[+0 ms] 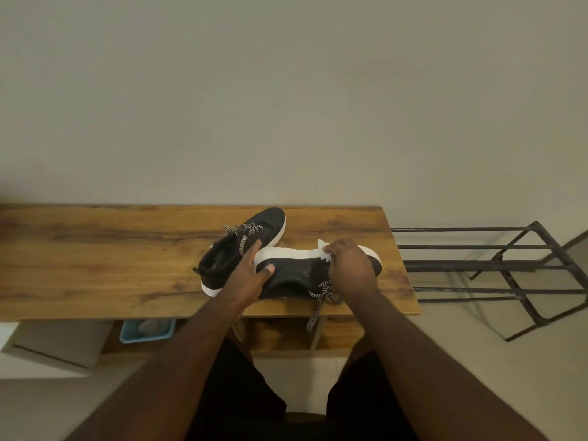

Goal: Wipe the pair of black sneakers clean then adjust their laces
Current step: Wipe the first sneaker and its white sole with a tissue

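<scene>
Two black sneakers with white soles lie on a wooden table (95, 249). The nearer sneaker (296, 272) is tipped on its side, sole facing away, its black-and-white laces (321, 300) hanging over the table's front edge. My left hand (251, 272) grips its heel end, thumb on the black upper. My right hand (350, 268) presses a white wipe (324, 251) against the sole edge near the toe. The other sneaker (245, 240) stands upright just behind, its laces loose.
A black metal rack (509, 265) stands to the right of the table. Under the table sit a blue basket (148, 329) and wooden compartments (280, 335). A grey flat box (60, 342) lies on the floor at the left. A plain wall is behind.
</scene>
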